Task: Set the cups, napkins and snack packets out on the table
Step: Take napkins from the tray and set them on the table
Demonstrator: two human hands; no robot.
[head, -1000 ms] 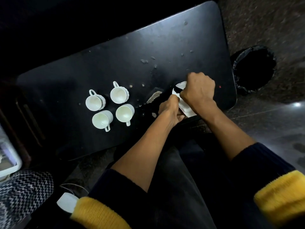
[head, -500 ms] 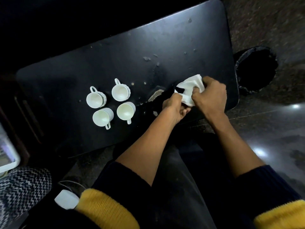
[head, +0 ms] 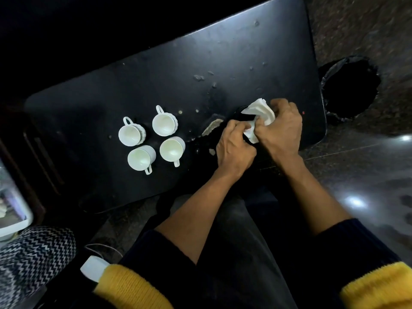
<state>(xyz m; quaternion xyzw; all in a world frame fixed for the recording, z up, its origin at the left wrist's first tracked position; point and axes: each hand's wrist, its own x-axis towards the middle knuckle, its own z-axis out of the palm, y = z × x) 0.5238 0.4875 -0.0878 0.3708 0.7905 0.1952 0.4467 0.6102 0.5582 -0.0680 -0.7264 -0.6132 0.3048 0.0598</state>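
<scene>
Progress: cups stage looks done. Four white teacups stand upright on the black counter (head: 223, 52) in a two-by-two block at about 9 o'clock from the hands, close together, and empty as far as the view shows. Far pair: far-left cup (head: 131, 134), far-right cup (head: 164, 125), handles toward 11 o'clock. Near pair: near-left cup (head: 141, 158), near-right cup (head: 172, 150), handles toward 5 o'clock.

Napkins stage is judged in hand. Count: one bunch of white napkins (head: 260, 113), crumpled, sheets not countable. It sits between both hands at the counter's near-right part. Left hand (head: 234, 150): fingers curled, pinching the bunch's near end. Right hand (head: 282, 128): fingers curled around its right side. Something dark lies under the bunch; cannot tell what it is.

No napkin lies flat on the counter yet. Snack packets: zero in view, so that stage is not begun as far as seen.

Other items: pale crumbs and chips scattered over the counter top, one larger pale scuff (head: 211, 128) at 10 o'clock from the left hand. One black-lined bin (head: 352, 88) stands on the floor off the counter's right end, at 2 o'clock from the hands.
</scene>
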